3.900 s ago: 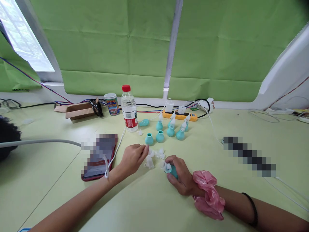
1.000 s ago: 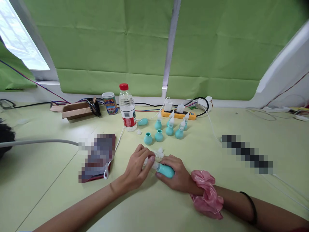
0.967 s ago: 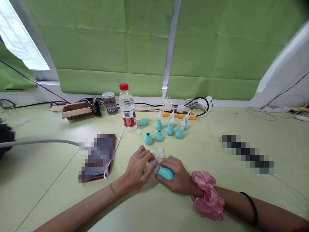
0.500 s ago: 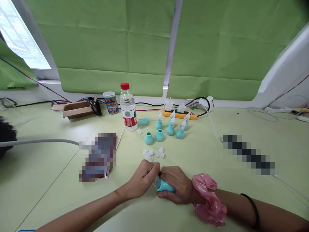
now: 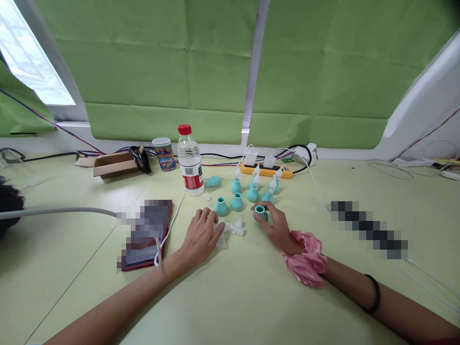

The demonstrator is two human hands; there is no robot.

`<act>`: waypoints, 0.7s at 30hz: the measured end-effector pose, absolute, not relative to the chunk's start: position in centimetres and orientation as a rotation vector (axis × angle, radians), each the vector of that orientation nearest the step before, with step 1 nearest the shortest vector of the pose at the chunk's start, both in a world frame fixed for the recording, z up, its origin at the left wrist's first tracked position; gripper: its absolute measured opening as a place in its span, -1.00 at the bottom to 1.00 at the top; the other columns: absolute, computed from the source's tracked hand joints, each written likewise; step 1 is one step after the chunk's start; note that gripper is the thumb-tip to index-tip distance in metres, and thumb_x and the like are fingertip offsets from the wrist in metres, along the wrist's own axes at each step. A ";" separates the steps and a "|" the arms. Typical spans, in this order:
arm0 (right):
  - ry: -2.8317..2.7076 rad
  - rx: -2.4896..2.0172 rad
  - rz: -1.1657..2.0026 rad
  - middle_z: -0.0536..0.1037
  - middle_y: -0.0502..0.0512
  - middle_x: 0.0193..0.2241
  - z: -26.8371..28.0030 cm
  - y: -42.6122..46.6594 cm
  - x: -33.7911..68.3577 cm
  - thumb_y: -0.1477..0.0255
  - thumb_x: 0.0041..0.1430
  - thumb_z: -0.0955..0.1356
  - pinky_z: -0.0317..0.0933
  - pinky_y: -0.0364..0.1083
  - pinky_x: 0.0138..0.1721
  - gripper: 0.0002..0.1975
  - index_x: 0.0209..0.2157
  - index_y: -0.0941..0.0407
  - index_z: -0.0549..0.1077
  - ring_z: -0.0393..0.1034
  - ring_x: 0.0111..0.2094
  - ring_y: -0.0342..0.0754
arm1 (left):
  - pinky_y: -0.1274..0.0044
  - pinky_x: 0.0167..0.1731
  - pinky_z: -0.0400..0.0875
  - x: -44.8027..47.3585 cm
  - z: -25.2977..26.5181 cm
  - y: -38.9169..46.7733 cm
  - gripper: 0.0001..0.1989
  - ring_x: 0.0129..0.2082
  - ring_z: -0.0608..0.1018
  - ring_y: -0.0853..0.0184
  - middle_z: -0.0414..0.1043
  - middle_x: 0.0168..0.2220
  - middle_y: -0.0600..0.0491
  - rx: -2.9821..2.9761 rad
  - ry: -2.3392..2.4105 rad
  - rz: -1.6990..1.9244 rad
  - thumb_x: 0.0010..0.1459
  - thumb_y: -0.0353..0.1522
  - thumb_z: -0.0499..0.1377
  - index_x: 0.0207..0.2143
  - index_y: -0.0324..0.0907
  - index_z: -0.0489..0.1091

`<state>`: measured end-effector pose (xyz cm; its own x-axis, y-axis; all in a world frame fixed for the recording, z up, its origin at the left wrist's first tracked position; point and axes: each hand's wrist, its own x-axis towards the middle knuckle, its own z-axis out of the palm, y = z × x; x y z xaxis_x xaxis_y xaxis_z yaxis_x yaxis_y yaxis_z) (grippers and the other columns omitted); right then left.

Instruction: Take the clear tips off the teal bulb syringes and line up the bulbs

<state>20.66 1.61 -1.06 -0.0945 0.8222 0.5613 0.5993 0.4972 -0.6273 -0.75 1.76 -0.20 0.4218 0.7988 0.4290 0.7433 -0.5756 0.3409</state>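
Note:
A teal rubber bulb (image 5: 260, 215) with an open neck stands upright on the table, my right hand (image 5: 278, 227) curled around it with thumb and fingers. My left hand (image 5: 199, 237) rests palm down by the small pile of translucent white plastic pieces (image 5: 235, 227), its thumb apart from the fingers and touching or just over the pile's left side. Two more open-necked bulbs, one left (image 5: 220, 207) and one right (image 5: 236, 202), stand behind the pile. Several teal bulbs with clear pointed tips (image 5: 253, 192) are grouped farther back. Another teal bulb (image 5: 213, 181) lies on its side.
A water bottle (image 5: 190, 163) with a red cap stands behind my left hand, near a printed can (image 5: 165, 154) and an open cardboard box (image 5: 117, 164). An orange power strip (image 5: 266, 170) lies at the back. A blurred phone (image 5: 147, 235) with cables is at left.
My hands have separated. The right one has carried the teal bulb forward and set it upright near the other bulbs; the left has moved forward and left to the plastic pieces.

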 end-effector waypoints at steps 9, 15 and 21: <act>-2.047 -0.862 -0.182 0.12 0.21 0.02 -0.6 0.1 19.7 0.51 -0.01 0.26 0.00 0.16 -0.01 -0.61 -0.10 0.09 0.13 -0.03 0.07 0.10 | 0.28 -0.17 0.23 0.1 0.0 -0.3 -0.75 -0.14 0.24 0.22 0.14 -0.12 -0.12 2.634 1.226 0.705 0.18 -0.34 -0.16 -0.12 -0.23 0.11; -2.131 -1.047 -0.222 0.14 0.25 0.01 -0.8 0.4 19.2 0.49 0.01 0.25 0.01 0.17 -0.02 -0.69 -0.15 0.15 0.21 -0.01 0.05 0.12 | 0.20 -0.06 0.15 0.3 -0.5 -0.8 -0.54 0.06 0.09 0.10 -0.02 0.08 -0.17 2.796 1.117 0.620 0.16 -0.24 -0.12 0.08 -0.21 -0.06; -2.259 -1.231 -0.110 0.35 0.21 -0.25 -1.2 1.8 20.2 0.52 -0.09 0.27 0.15 0.10 -0.17 -0.71 -0.22 0.18 0.29 0.18 -0.15 0.10 | 0.17 0.02 0.02 0.3 -0.5 -0.5 -0.58 0.15 -0.07 0.11 -0.03 0.13 -0.02 2.934 0.981 0.463 0.18 -0.36 -0.17 0.11 -0.09 -0.07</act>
